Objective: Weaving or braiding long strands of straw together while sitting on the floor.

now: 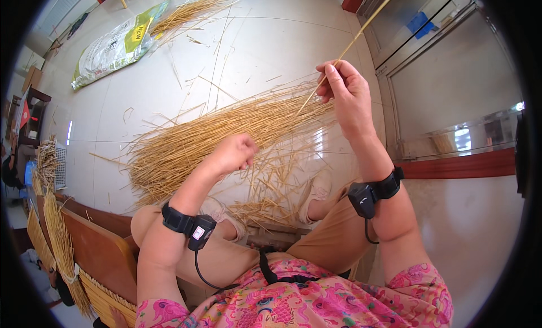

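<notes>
One straw up, big pile down on the floor (259, 42)
I've got the right hand (349, 96) pinched on a single straw (367, 25), thumb against fingers, its lower end over the straw pile (220, 130) and the other running out past the top edge. My left hand (230, 153) is curled over the pile's near side, can't tell if it's gripping anything. White-and-green bag (113, 51) lies beyond.
</notes>
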A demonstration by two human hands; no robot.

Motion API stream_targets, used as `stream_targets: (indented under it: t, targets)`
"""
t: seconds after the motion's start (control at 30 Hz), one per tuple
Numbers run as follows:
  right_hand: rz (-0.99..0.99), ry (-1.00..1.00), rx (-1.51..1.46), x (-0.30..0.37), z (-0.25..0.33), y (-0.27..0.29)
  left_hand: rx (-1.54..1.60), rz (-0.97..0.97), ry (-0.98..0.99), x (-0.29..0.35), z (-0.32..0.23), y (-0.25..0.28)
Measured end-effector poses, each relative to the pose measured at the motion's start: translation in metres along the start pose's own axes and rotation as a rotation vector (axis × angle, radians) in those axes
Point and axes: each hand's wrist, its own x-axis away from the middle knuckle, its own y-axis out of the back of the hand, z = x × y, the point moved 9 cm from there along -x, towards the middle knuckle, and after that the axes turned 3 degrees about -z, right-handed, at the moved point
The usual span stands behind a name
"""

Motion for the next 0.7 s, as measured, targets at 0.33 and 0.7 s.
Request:
stream_targets:
  t: [0.33,0.7]
  targets:
    - [0.122,-0.158,-0.08,0.012,-0.017,-0.019,0.388,0.217,-0.227,0.02,-0.053,-0.031]
    - [0.177,-0.132,-0.015,0.02,-0.02,-0.036,0.264,0.041,-0.279,0.012,-0.048,-0.022]
